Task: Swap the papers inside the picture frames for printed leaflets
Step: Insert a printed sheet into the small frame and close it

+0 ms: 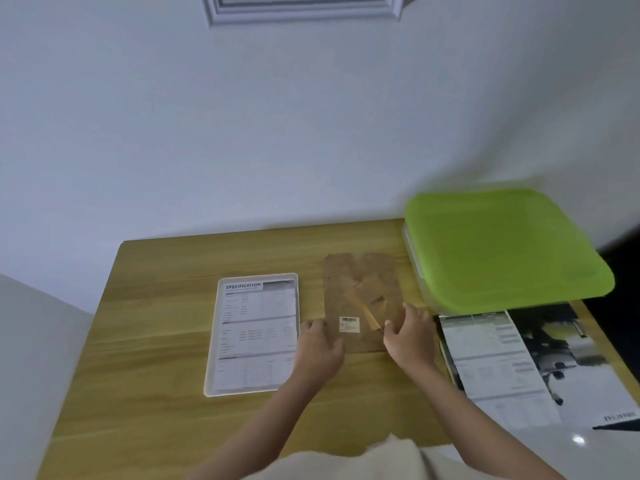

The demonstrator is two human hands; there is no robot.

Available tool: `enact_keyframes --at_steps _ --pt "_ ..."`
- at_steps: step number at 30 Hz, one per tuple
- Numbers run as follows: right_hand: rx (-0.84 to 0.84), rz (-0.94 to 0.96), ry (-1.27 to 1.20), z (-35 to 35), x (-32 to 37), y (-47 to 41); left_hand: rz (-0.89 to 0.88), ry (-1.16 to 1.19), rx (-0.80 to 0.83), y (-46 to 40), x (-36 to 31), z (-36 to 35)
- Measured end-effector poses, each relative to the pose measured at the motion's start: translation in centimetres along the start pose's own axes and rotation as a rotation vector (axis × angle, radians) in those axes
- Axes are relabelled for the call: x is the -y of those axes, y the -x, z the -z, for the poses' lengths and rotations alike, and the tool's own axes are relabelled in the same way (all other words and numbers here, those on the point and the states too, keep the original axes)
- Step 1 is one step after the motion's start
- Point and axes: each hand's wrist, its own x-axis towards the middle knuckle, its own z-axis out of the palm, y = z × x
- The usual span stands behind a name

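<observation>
Head view: both hands' curled grip [320,344] [410,336] on face-down frame [360,299].

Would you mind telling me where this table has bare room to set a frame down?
Bare wood lies along the table's left and near edge, beside the white frame, and along the back edge behind it. The right is crowded: the green-lidded box, the leaflets, and the brown frame back between the left hand and right hand.
</observation>
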Motion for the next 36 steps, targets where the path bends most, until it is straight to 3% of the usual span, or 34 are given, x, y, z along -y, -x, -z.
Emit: enact_keyframes --at_steps 7,11,22,30,36 --pt "0.149 0.037 -0.029 0.6 -0.7 -2.4 0.195 -0.082 -0.098 -1.5 -2.8 -3.5" --pt "0.255 0.007 -0.227 1.0 -1.7 -3.4 0.299 0.032 -0.143 -2.4 -2.4 -3.1" --pt "0.182 0.113 -0.383 2.4 -0.6 0.0 0.217 0.240 -0.253 0.3 0.0 0.3" --pt "0.270 0.178 -0.409 -1.7 4.8 6.1 0.224 0.372 -0.336 4.6 5.8 8.0" --pt "0.333 0.170 -0.399 -5.5 8.7 9.0 0.265 0.417 -0.311 5.8 10.5 12.4"
